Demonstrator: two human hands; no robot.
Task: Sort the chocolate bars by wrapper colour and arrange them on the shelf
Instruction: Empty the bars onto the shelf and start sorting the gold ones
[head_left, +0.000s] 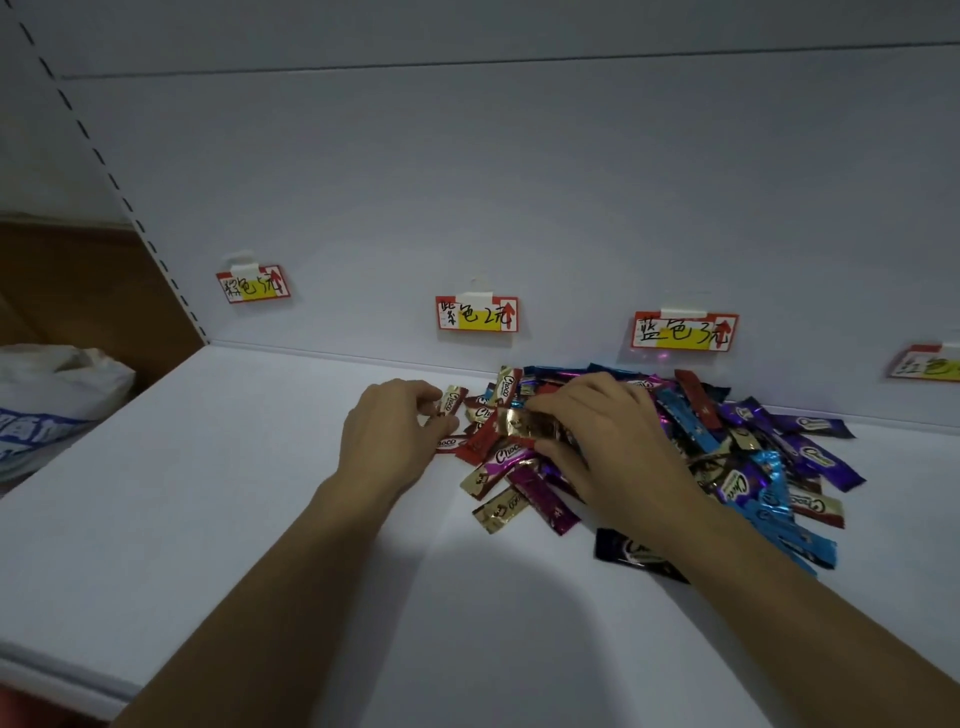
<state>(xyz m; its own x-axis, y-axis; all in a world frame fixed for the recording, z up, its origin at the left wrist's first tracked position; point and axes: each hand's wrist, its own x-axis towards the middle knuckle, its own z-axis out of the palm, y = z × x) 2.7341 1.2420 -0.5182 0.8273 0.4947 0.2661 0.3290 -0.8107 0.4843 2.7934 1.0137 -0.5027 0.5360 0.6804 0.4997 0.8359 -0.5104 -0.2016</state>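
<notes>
A mixed heap of chocolate bars (748, 462) in gold, red, purple, blue and dark wrappers lies on the white shelf (218, 467), toward its right. My left hand (389, 431) rests at the heap's left edge, fingers pinching a gold bar (451, 401). Over the middle of the heap, my right hand (602, 441) grips another gold bar (524, 423) between thumb and fingers. Both forearms reach in from the bottom of the view.
Colour price labels hang on the back wall: one at the left (253, 285), a purple one (477, 314), a blue one (683, 332), a red one (930, 364) cut by the right edge. A white plastic bag (52, 405) sits beyond the shelf's left end.
</notes>
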